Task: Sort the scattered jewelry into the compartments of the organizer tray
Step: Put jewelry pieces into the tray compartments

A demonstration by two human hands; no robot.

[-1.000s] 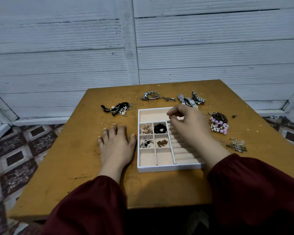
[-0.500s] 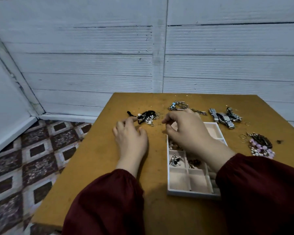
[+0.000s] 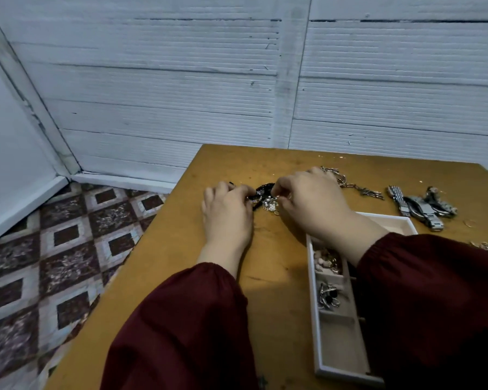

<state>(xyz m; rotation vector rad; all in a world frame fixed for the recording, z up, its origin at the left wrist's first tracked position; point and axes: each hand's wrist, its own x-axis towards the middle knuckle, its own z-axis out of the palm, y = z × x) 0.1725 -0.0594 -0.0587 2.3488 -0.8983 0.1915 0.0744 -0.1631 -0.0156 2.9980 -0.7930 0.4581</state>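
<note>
Only one camera is at work here, worn on the person's head and looking forward and down, close over the counter point(image 3: 164, 277). It faces the white panelled wall point(image 3: 166, 80) and is turned a little left, so the tiled floor point(image 3: 54, 249) fills the lower left while the counter's right side runs out of frame. The left hand point(image 3: 227, 218) and right hand point(image 3: 313, 204), pinching at a jewelry cluster point(image 3: 268, 202), sit near the middle. The dark red sleeves point(image 3: 181, 333) loom nearest the lens.

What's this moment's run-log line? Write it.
stage: grasping | left hand: pinches black-and-pearl cluster | right hand: pinches same cluster | cluster: on table, outside organizer tray
</note>
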